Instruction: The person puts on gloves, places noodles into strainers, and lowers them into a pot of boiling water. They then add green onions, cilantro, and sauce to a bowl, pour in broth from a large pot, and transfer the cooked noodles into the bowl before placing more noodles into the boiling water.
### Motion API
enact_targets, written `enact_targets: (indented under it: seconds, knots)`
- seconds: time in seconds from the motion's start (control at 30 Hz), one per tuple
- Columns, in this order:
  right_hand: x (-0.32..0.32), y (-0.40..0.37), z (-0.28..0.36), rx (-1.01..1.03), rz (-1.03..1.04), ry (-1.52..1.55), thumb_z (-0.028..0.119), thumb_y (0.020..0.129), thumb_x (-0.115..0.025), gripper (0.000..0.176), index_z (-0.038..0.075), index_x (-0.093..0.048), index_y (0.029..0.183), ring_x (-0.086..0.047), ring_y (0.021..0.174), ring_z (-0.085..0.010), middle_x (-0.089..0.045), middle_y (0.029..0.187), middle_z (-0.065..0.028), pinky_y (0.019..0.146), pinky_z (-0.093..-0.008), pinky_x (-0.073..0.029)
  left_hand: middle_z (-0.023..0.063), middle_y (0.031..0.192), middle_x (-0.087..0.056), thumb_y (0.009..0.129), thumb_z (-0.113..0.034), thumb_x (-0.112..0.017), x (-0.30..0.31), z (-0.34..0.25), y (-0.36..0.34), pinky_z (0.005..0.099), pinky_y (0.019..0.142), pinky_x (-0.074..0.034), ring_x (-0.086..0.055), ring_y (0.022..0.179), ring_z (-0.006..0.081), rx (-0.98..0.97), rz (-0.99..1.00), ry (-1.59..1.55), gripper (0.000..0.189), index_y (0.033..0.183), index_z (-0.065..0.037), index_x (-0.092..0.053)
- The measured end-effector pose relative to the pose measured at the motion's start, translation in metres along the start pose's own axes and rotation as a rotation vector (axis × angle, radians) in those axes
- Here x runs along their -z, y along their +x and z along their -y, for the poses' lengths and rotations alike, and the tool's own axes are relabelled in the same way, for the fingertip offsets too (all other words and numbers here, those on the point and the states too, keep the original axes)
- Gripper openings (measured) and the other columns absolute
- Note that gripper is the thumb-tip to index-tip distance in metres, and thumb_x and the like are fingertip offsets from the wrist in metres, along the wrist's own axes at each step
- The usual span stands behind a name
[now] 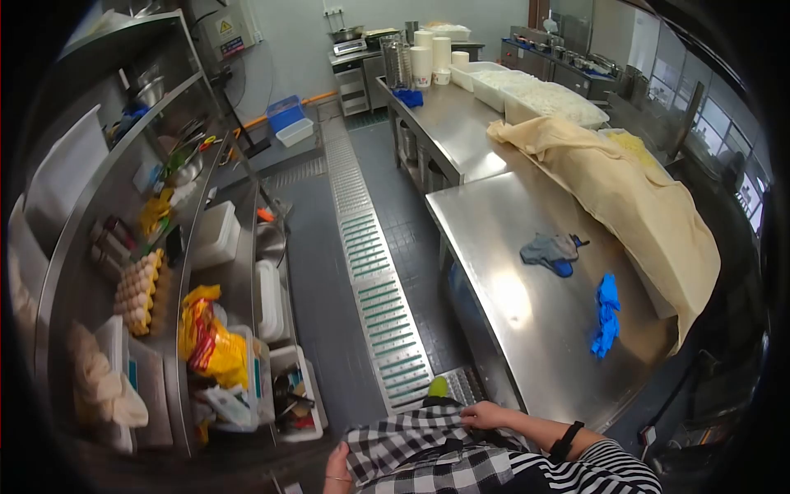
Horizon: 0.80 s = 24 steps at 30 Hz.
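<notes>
A black-and-white checkered apron (403, 440) is spread at the front of my body, over a striped top. My right hand (484, 416) has its fingers closed on the apron's upper right part. At the apron's left edge is my left hand (338, 465), thumb against the cloth and the other fingers mostly hidden behind it. A blue glove (607, 315) lies crumpled on the steel table (494, 222) to the right. Beside it, farther back, rests a grey-blue cloth-like piece (550, 252) with a dark strap.
A steel shelf rack on the left carries an egg tray (138, 292), a yellow-red bag (212, 337) and white bins (270, 300). A beige cloth (609, 181) covers tubs along the table's right side. A drain grate (370, 280) runs along the floor between them.
</notes>
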State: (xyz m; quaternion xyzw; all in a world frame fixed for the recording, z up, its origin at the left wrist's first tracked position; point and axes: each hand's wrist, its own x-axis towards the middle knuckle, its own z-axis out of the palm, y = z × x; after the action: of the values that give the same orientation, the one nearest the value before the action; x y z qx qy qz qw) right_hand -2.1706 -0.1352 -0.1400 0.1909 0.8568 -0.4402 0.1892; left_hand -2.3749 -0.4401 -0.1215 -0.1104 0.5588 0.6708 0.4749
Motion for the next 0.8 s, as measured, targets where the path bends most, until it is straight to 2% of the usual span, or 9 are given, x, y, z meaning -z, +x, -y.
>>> enact_targets:
  seconds: [0.1,0.17,0.23,0.33,0.4,0.5,0.63,0.67,0.8]
  knots:
    - [0.026,0.076,0.022,-0.128,-0.026,-0.075,0.035,0.076,-0.050,0.031,0.008,-0.059,0.089,-0.056,0.081,-0.0324,-0.060,0.086,-0.0151,0.069,-0.0389,-0.044,0.0124,0.108,-0.054,0.084,-0.023,-0.043,-0.036,-0.072,0.038,0.0312,0.088,-0.037,-0.051,0.101,0.0253,-0.028,0.692,0.082,0.041,0.116,0.002,-0.044]
    - [0.033,0.150,0.050,0.046,0.101,-0.195,0.036,0.074,-0.051,0.033,0.006,-0.059,0.086,-0.057,0.082,-0.0289,-0.060,0.084,-0.0134,0.072,-0.0366,-0.044,0.0099,0.110,-0.052,0.086,-0.032,-0.042,-0.111,-0.120,0.060,0.0379,0.090,-0.036,-0.048,0.103,0.0287,-0.331,0.807,0.946,0.044,0.121,-0.006,-0.041]
    - [0.036,0.230,0.062,0.383,0.254,-0.416,0.033,0.076,-0.051,0.027,0.007,-0.058,0.083,-0.055,0.083,-0.0228,-0.058,0.089,-0.0112,0.074,-0.0311,-0.044,0.0102,0.116,-0.048,0.083,-0.036,-0.043,-0.166,-0.116,0.118,0.0399,0.091,-0.033,-0.044,0.108,0.0290,-0.812,0.858,1.064,0.049,0.127,-0.015,-0.034]
    - [0.089,0.267,0.104,0.441,0.331,-0.288,0.032,0.075,-0.052,0.027,0.007,-0.058,0.084,-0.055,0.083,-0.0228,-0.058,0.089,-0.0112,0.074,-0.0310,-0.044,0.0093,0.116,-0.046,0.079,-0.043,-0.046,-0.196,-0.138,0.180,0.0417,0.089,-0.033,-0.042,0.109,0.0247,-0.900,0.603,1.268,0.054,0.125,-0.017,-0.035]
    - [0.118,0.289,0.116,0.462,0.365,-0.262,0.032,0.075,-0.052,0.027,0.007,-0.058,0.084,-0.055,0.083,-0.0228,-0.058,0.089,-0.0112,0.074,-0.0309,-0.044,0.0090,0.098,-0.055,0.077,-0.049,-0.047,-0.219,-0.176,0.197,0.0411,0.077,-0.040,-0.052,0.094,0.0241,-0.709,0.435,1.788,0.057,0.122,-0.015,-0.037]
    - [0.164,0.327,0.132,0.493,0.393,-0.243,0.031,0.074,-0.053,0.027,0.007,-0.058,0.085,-0.055,0.082,-0.0228,-0.058,0.089,-0.0111,0.073,-0.0308,-0.044,0.0094,0.081,-0.058,0.076,-0.053,-0.047,-0.219,-0.203,0.257,0.0400,0.062,-0.045,-0.057,0.074,0.0262,-0.518,0.562,1.607,0.058,0.119,-0.015,-0.040]
    - [0.216,0.392,0.134,0.498,0.407,-0.214,0.030,0.074,-0.054,0.027,0.006,-0.058,0.086,-0.055,0.082,-0.0228,-0.059,0.089,-0.0110,0.073,-0.0307,-0.044,0.0128,0.066,-0.057,0.080,-0.048,-0.044,-0.218,-0.237,0.333,0.0354,0.048,-0.045,-0.057,0.059,0.0276,-0.896,0.342,1.491,0.043,0.090,-0.007,-0.057]
    - [0.231,0.409,0.133,0.491,0.411,-0.210,0.030,0.074,-0.054,0.027,0.006,-0.058,0.086,-0.055,0.082,-0.0228,-0.059,0.089,-0.0110,0.073,-0.0307,-0.044,0.0145,0.072,-0.059,0.082,-0.035,-0.047,-0.224,-0.255,0.351,0.0361,0.052,-0.046,-0.057,0.064,0.0308,-0.700,0.334,1.687,0.034,0.100,-0.007,-0.054]
    - [0.294,0.482,0.127,0.411,0.407,-0.188,0.030,0.073,-0.056,0.028,0.006,-0.058,0.087,-0.055,0.081,-0.0227,-0.059,0.088,-0.0110,0.072,-0.0306,-0.044,0.0139,0.085,-0.058,0.080,-0.032,-0.052,-0.242,-0.335,0.428,0.0347,0.062,-0.046,-0.057,0.076,0.0265,-1.159,0.320,1.372,0.035,0.093,0.001,-0.055]
